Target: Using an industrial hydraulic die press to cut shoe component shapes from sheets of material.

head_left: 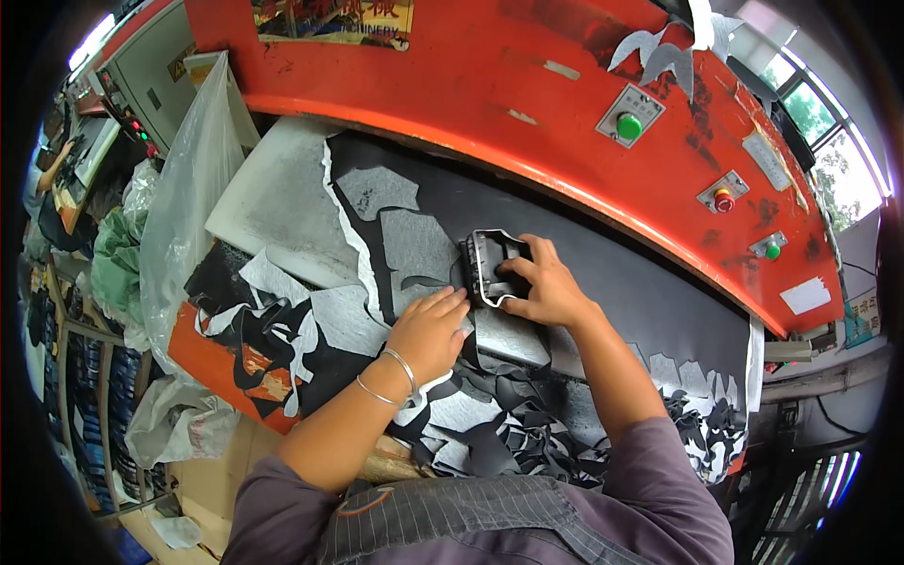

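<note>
My right hand [551, 285] grips a cutting die [478, 269], a metal frame with a curved outline, by its near and right sides. The die stands on a black sheet of material [621, 273] with a pale underside, spread over the press bed. My left hand [428, 331] lies palm down with its fingers stretched out, just left of the die, at the cut edge of the sheet. Its fingertips come close to the die; whether they touch it I cannot tell. Grey cut-out areas [414, 247] show in the sheet beyond my left hand.
An orange press beam [508, 80] spans the far side, carrying a green button [629, 126] and a red button [723, 201]. Black and white offcuts [490, 433] pile up along the near edge. A clear plastic bag [193, 198] hangs at the left. Another person's arm [55, 168] shows far left.
</note>
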